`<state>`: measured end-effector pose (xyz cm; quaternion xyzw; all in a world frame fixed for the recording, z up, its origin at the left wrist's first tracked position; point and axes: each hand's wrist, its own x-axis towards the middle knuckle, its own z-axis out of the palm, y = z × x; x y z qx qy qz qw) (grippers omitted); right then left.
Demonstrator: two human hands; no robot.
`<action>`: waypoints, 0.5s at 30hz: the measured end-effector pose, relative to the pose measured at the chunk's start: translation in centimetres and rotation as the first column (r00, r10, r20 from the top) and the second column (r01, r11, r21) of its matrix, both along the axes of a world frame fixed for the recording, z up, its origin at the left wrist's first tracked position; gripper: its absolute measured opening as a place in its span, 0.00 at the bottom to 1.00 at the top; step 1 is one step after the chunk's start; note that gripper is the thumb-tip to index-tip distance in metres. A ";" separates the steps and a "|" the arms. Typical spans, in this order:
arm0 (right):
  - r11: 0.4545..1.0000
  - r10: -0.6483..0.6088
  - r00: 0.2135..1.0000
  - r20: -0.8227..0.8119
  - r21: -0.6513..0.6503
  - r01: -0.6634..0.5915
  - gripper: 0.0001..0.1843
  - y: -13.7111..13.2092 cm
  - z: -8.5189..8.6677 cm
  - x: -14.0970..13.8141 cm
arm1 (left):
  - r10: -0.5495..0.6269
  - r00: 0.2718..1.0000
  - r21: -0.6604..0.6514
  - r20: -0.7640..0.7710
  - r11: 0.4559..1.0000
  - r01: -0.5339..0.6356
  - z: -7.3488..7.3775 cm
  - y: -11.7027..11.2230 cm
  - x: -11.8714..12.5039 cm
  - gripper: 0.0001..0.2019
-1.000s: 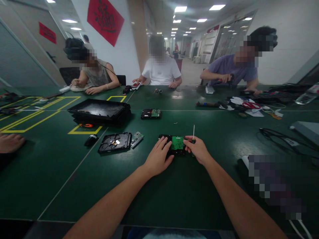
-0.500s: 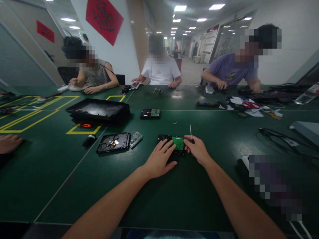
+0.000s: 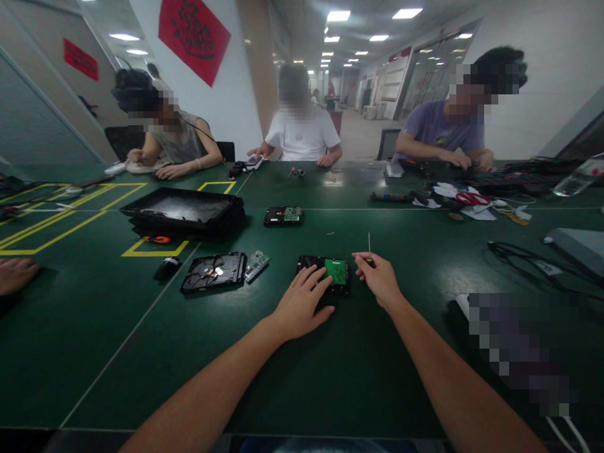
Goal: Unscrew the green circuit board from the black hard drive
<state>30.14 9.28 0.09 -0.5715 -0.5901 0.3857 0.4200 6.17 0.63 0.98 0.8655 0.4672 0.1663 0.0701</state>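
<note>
A hard drive with a green circuit board lies on the table in front of me. My left hand rests flat across its left part, fingers spread, the thumb off its near edge. Just right of the drive, my right hand is closed around a screwdriver, whose thin shaft points up and away; most of the handle is hidden in the fingers. Beyond the drive lie tiny pieces that look like screws. To the left are another hard drive and a loose circuit board.
A third hard drive sits farther back, beside stacked black trays. Black cables and a grey box lie at right. Three people sit across the green table; another person's hand rests at far left.
My right hand has moved slightly right with the screwdriver, away from the drive's edge. My left hand stays on the drive. The person at far right has brought their hands together.
</note>
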 end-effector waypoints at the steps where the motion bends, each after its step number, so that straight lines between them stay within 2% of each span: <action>1: 1.000 0.009 0.999 0.044 0.011 -0.009 0.17 0.3 0.2 0.2 | 0.004 1.000 -0.002 0.000 1.000 -0.004 0.0 0.0 0.0 0.36; 2: 0.999 0.025 0.996 0.091 0.017 -0.027 0.16 0.8 0.4 0.3 | 0.006 1.000 -0.003 0.000 1.000 -0.006 0.0 0.0 0.1 0.36; 3: 0.997 0.046 0.965 0.258 0.050 -0.061 0.15 1.3 0.7 0.3 | 0.006 1.000 -0.005 0.000 1.000 -0.006 0.0 0.0 0.1 0.36; 4: 0.995 0.047 0.944 0.327 0.064 -0.072 0.14 2.1 1.0 0.1 | 0.003 1.000 -0.006 0.001 1.000 -0.003 0.0 0.0 0.1 0.36; 10: 0.995 0.013 0.842 0.539 0.074 -0.063 0.10 9.1 2.1 -2.6 | -0.005 0.999 0.002 0.046 1.000 0.005 0.0 0.0 0.0 0.36; 12: 0.998 0.000 0.802 0.597 0.056 -0.041 0.12 11.6 2.2 -3.7 | -0.006 0.999 -0.003 0.054 1.000 0.006 0.0 0.0 -0.1 0.36; 15: 0.999 0.007 0.756 0.655 0.023 -0.030 0.21 14.2 2.0 -5.3 | -0.001 0.998 -0.016 0.057 1.000 0.002 0.0 0.0 -0.1 0.36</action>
